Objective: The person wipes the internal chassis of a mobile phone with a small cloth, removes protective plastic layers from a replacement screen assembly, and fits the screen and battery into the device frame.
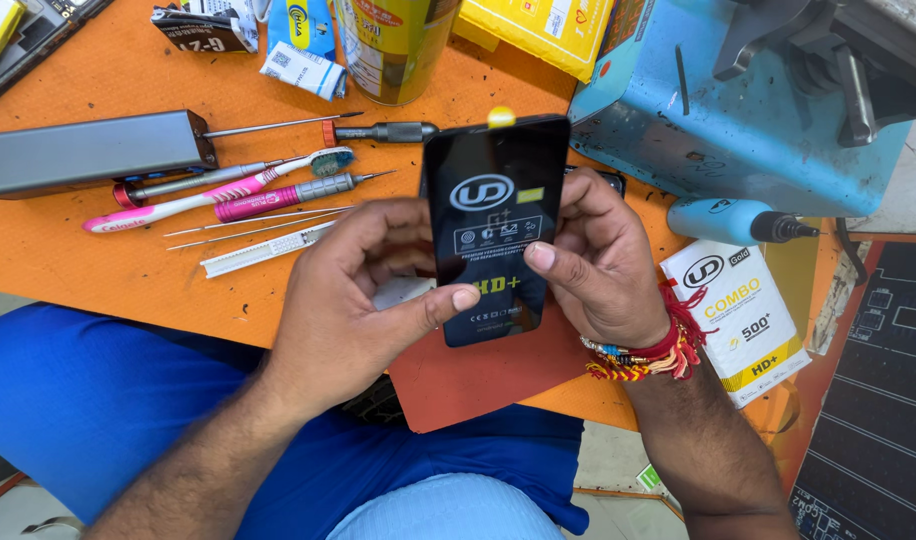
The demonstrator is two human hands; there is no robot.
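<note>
I hold a black glass screen protector (pixel 493 225) in both hands above the near edge of the orange tabletop (pixel 58 250). Its long axis runs away from me, nearly upright in the head view, with the top end, which carries a small yellow pull tab (pixel 501 116), tilted slightly right and pointing toward the far edge. The printed face is turned toward me. My left hand (pixel 353 295) closes on its left long edge, thumb pressed flat across the lower front. My right hand (pixel 603 265) closes on the right long edge, thumb on the front about halfway up. Toward the tabletop's left side lie a pink toothbrush (pixel 218 190), a pink-handled screwdriver (pixel 298 190) and a grey metal bar (pixel 88 150). Near the right edge sit a white and yellow packet (pixel 743 315) and a blue glue bottle (pixel 728 220), beside a blue machine (pixel 748 120).
</note>
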